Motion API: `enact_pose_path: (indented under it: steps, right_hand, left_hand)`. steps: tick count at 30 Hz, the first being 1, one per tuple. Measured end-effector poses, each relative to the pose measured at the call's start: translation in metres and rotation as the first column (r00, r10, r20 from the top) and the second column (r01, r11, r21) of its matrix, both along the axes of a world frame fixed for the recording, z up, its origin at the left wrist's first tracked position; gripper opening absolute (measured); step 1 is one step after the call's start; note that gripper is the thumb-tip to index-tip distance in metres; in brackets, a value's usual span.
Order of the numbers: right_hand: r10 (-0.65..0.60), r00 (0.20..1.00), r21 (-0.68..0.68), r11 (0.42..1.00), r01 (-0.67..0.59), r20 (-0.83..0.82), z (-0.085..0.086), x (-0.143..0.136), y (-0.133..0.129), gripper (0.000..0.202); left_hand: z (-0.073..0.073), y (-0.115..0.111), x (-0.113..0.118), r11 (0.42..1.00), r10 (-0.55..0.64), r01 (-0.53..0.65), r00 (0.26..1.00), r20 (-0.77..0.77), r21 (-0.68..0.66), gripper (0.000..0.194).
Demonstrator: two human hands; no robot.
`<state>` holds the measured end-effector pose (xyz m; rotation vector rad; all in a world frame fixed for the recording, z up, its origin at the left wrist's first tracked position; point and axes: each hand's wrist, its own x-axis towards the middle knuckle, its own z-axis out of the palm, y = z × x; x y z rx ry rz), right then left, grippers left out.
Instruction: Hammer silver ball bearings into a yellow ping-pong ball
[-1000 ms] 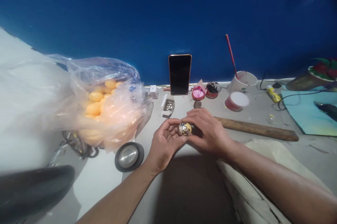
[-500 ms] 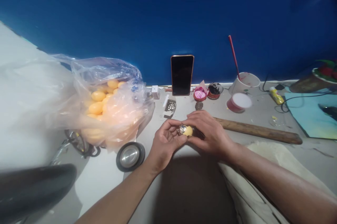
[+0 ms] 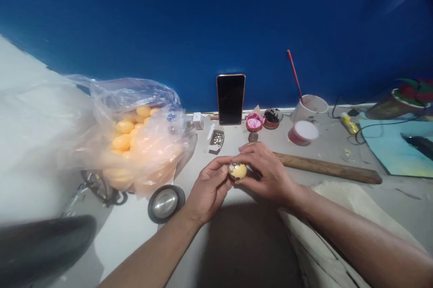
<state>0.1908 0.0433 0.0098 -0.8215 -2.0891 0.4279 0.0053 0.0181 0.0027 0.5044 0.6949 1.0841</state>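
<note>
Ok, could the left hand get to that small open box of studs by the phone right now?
Probably yes, once it lets go. The left hand helps the right hand hold the yellow ball; bare tabletop lies between it and the box of studs.

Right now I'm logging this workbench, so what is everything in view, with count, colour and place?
egg-shaped piece: one, yellow, held between both hands
plastic bag: one, clear, left, full of yellow egg shapes
phone: one, black, upright against the blue wall
small box: one, white, open, in front of the phone
round tin: one, black rim with silver inside, below the bag
small dishes: two, pink and dark, right of the phone
cups: two, white; the back one holds a red stick
wooden stick: one, brown, lying to the right
left hand: gripping the piece
right hand: gripping the piece
</note>
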Motion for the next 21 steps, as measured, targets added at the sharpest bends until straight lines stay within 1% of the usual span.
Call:
enact_pose_path:
  steps: [4, 7, 9, 12, 16, 21]
  right_hand:
    - [-0.024, 0.999, -0.024, 0.999, 0.025, 0.031, 0.000, -0.001, -0.002, 0.038]
    - [-0.010, 1.000, -0.036, 0.999, 0.011, 0.028, -0.002, -0.001, -0.001, 0.037]
    - [0.009, 1.000, -0.037, 0.999, -0.008, 0.028, -0.003, -0.001, 0.000, 0.038]
    - [0.032, 0.999, -0.042, 0.999, -0.032, 0.015, -0.003, -0.001, 0.000, 0.040]
    - [0.039, 0.999, -0.081, 0.996, -0.039, 0.004, -0.003, -0.003, -0.003, 0.040]
    - [0.059, 0.996, -0.084, 0.995, -0.054, 0.059, -0.007, -0.008, -0.007, 0.037]
  left_hand:
    - [0.005, -0.004, 0.004, 0.997, -0.076, 0.076, 0.997, 0.023, 0.020, 0.036]
    - [0.008, -0.006, 0.004, 0.992, -0.128, 0.128, 0.991, 0.041, 0.012, 0.039]
    - [0.008, -0.006, 0.003, 0.989, -0.149, 0.150, 0.987, 0.059, -0.004, 0.039]
    - [0.005, -0.005, 0.001, 0.985, -0.170, 0.173, 0.981, 0.095, -0.025, 0.041]
    - [0.000, -0.008, 0.001, 0.982, -0.177, 0.185, 0.974, 0.140, -0.049, 0.041]
    - [-0.003, -0.010, 0.005, 0.982, -0.167, 0.178, 0.974, 0.155, -0.061, 0.038]
